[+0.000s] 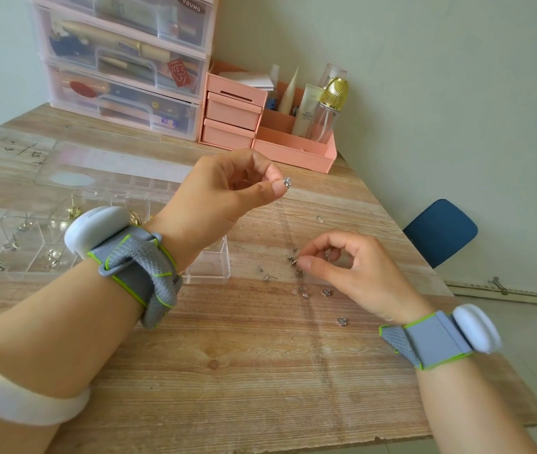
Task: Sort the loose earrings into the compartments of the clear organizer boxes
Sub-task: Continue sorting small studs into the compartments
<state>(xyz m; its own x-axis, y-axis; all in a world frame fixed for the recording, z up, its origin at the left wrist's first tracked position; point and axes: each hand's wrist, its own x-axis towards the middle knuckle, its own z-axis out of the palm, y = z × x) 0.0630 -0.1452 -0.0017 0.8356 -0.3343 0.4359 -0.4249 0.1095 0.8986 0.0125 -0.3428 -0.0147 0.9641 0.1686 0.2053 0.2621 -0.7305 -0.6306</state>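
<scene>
Earrings (299, 273), small silver studs, lie scattered on the wooden worktop (260, 355) at the right of the scene, in a loose cluster just beside the right hand (355, 273). That hand rests low over the cluster with thumb and forefinger pinching one stud (293, 262) at the pile's far edge; the other fingers are curled above it. The left hand (227, 191) is raised above the worktop, its thumb and forefinger gripping a single flower-shaped stud (287, 182) by what seems to be its post, the rest of the fingers curled in. The clear organizer box (24, 244) sits at the left, partly hidden behind the left wrist; several of its compartments already hold silver and gold pieces, and its transparent lid (113, 168) lies open on the far side. A second small clear box (209, 267) shows just under the left wrist.

The risks here look plain. The lifted stud is held only at the fingertips and well apart from the box, so a slip on the way over would likely drop it onto the grained wood, where it could bounce or roll off the edge. The left forearm hangs over the filled compartments and could knock the light box, mixing sorted pieces. The right hand could also sweep neighbouring studs toward the right edge
</scene>
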